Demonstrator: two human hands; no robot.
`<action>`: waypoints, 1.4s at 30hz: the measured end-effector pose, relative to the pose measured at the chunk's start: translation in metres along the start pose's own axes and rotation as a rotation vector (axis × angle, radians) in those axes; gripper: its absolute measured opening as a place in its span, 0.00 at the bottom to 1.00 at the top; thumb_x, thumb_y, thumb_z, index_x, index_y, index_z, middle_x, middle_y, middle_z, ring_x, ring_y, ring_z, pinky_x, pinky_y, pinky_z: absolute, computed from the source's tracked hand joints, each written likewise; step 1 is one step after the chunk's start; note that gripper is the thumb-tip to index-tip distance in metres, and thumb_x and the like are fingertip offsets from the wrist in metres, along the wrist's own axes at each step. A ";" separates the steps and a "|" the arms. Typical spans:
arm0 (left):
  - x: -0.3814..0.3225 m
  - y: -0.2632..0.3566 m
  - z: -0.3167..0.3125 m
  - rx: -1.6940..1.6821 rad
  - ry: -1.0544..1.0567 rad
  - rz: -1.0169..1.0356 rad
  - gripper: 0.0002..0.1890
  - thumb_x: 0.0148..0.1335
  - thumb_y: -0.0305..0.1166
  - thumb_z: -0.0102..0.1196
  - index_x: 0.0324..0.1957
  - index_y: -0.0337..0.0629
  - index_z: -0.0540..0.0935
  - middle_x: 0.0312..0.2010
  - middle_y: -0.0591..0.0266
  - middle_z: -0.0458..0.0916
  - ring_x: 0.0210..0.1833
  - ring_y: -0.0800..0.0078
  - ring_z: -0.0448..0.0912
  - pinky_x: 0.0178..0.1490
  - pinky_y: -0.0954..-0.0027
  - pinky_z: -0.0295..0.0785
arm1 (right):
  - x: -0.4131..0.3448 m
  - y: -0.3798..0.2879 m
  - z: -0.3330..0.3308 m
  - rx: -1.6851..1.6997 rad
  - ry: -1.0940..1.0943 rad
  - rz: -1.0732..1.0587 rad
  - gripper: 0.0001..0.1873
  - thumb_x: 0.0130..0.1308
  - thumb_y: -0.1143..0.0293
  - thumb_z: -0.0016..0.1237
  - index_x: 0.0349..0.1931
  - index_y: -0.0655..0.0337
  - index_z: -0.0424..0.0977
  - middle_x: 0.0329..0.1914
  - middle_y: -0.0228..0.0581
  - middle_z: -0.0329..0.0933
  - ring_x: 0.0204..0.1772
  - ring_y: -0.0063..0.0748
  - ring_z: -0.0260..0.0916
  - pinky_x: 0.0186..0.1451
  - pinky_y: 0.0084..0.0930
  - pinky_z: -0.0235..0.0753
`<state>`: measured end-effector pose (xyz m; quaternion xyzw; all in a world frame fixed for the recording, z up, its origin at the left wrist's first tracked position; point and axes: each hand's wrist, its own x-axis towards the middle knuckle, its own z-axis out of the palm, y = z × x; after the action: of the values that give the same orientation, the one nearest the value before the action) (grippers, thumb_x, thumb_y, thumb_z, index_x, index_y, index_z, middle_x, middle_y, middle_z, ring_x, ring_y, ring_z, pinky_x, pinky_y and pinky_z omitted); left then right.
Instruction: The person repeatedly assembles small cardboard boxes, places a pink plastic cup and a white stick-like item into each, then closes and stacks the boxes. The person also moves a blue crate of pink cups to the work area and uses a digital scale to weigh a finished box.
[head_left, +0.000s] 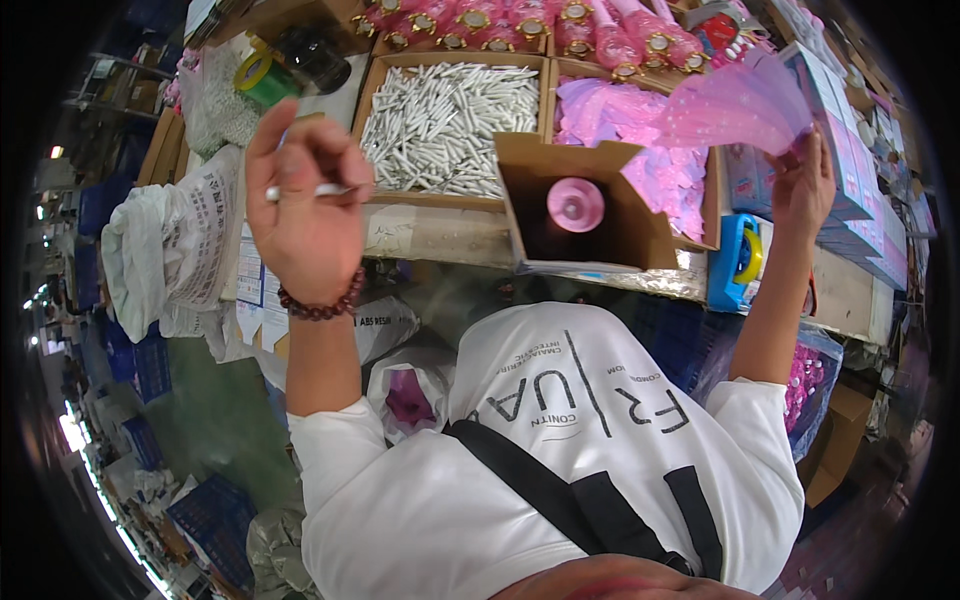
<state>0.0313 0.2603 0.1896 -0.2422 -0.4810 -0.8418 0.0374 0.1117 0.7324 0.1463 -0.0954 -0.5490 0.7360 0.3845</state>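
My left hand (311, 232), with a dark beaded bracelet at its wrist, is raised above the bench's left side. Its fingers curl around a small white stick-like piece (330, 190); part of the piece is hidden behind them. At the right, my right hand (804, 184) pinches one end of a sheer pink and lilac glittery sheet (739, 109), which spreads leftward. Between my hands, an open cardboard box (652, 232) stands at the bench's front edge. A round pink plastic piece (592, 217) shows inside it, apart from both hands.
Behind the box lie a tray of white sticks (450, 127) and a tray of pink-lilac sheets (607, 112). Pink wand-like toys (472, 30) fill the far side. A blue tape dispenser (724, 262) and stacked printed boxes (847, 157) stand right; a woven sack (195, 232) sits left.
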 end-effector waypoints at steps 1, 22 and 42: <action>0.003 0.000 0.024 -0.033 -0.080 0.019 0.17 0.70 0.29 0.46 0.59 0.39 0.69 0.38 0.58 0.78 0.29 0.77 0.72 0.29 0.78 0.66 | 0.003 -0.016 0.005 0.005 -0.015 -0.051 0.16 0.69 0.69 0.47 0.53 0.68 0.70 0.44 0.45 0.77 0.41 0.38 0.80 0.38 0.36 0.86; -0.035 -0.062 0.043 0.418 -0.459 -0.010 0.58 0.43 0.51 0.72 0.70 0.37 0.51 0.69 0.55 0.52 0.69 0.64 0.57 0.69 0.62 0.53 | -0.025 -0.126 0.034 -0.109 -0.463 -0.564 0.17 0.72 0.74 0.38 0.58 0.70 0.67 0.54 0.54 0.74 0.51 0.35 0.78 0.44 0.22 0.83; -0.042 -0.087 0.118 0.503 -0.685 0.085 0.65 0.40 0.45 0.76 0.72 0.47 0.40 0.69 0.41 0.51 0.67 0.55 0.61 0.68 0.56 0.55 | -0.093 -0.102 0.079 -0.990 -0.855 -0.846 0.13 0.50 0.70 0.62 0.35 0.62 0.78 0.33 0.36 0.78 0.29 0.38 0.74 0.31 0.27 0.73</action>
<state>0.0869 0.3974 0.1519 -0.5107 -0.6456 -0.5670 -0.0317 0.1780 0.6218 0.2397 0.2537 -0.9039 0.1687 0.3003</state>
